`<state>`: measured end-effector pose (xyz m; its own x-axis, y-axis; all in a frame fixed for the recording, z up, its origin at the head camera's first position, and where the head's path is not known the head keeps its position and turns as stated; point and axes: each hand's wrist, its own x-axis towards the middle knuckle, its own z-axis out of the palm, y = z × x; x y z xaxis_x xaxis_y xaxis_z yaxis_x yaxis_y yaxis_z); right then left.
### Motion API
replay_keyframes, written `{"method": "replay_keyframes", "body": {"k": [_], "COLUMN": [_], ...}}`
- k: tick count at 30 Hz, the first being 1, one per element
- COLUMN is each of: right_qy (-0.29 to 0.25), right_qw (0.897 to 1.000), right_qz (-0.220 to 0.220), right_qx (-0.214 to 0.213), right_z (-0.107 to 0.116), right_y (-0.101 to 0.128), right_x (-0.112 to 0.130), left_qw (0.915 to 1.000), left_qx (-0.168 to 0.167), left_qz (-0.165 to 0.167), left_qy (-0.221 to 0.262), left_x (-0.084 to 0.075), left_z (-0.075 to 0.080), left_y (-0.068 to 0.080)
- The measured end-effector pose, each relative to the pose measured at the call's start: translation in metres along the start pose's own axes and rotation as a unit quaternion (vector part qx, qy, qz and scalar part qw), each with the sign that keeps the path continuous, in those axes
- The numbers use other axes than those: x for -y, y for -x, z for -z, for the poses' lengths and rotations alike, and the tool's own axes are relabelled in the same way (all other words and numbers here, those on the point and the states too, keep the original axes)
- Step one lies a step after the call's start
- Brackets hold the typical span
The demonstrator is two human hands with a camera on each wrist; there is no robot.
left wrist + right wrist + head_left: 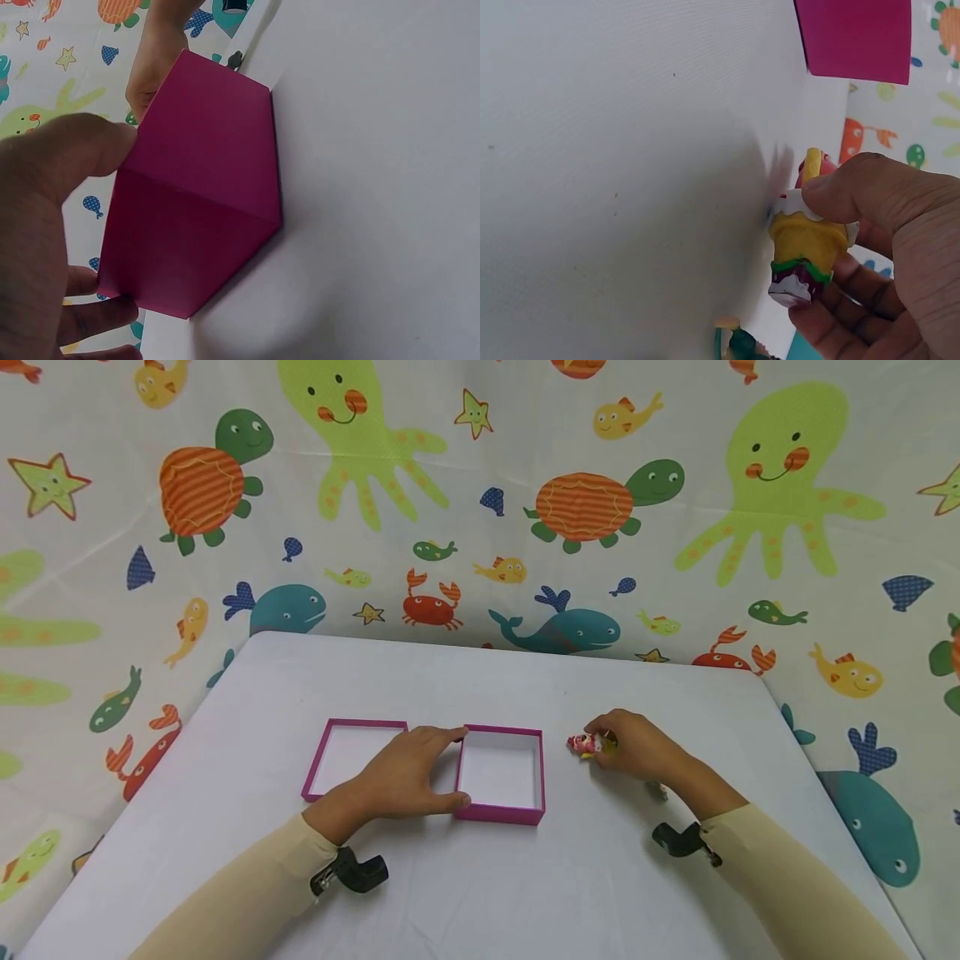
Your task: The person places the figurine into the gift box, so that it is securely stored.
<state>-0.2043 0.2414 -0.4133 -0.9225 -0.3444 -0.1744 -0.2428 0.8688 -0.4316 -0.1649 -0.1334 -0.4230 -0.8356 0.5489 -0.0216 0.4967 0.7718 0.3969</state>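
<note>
My left hand [408,772] holds a square magenta box [501,814] with a white inside at its left side. In the left wrist view the thumb lies at one end of the box's magenta wall [206,139] and the fingers at the other. To the right of the box, my right hand [637,747] pinches a small toy figurine [583,744]. The right wrist view shows the figurine's yellow body [802,240] with white, green and purple at its lower end, between thumb and fingers.
A second magenta-rimmed square tray or lid [318,758] lies left of the box, partly behind my left hand. Another small figurine [740,343] with teal on it lies near my right wrist. A patterned sea-animal cloth [465,460] hangs behind the white table [465,893].
</note>
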Motion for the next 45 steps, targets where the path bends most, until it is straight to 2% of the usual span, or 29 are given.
{"method": "replay_keyframes", "body": {"k": [13, 23, 45], "right_qy": [0.004, 0.007, 0.015], "right_qw": [0.999, 0.997, 0.995], "right_qz": [0.033, 0.062, 0.095], "right_qx": [-0.030, -0.043, -0.030], "right_z": [0.005, 0.016, 0.029], "right_y": [0.011, 0.015, 0.022], "right_x": [0.001, 0.012, 0.045], "left_qw": [1.0000, 1.0000, 0.9997], "left_qx": [0.000, -0.003, -0.013], "left_qz": [0.006, 0.006, 0.015], "left_qy": [0.005, 0.002, 0.013], "left_x": [-0.007, -0.013, -0.027], "left_z": [-0.001, -0.003, -0.008], "left_y": [0.003, 0.007, 0.016]}}
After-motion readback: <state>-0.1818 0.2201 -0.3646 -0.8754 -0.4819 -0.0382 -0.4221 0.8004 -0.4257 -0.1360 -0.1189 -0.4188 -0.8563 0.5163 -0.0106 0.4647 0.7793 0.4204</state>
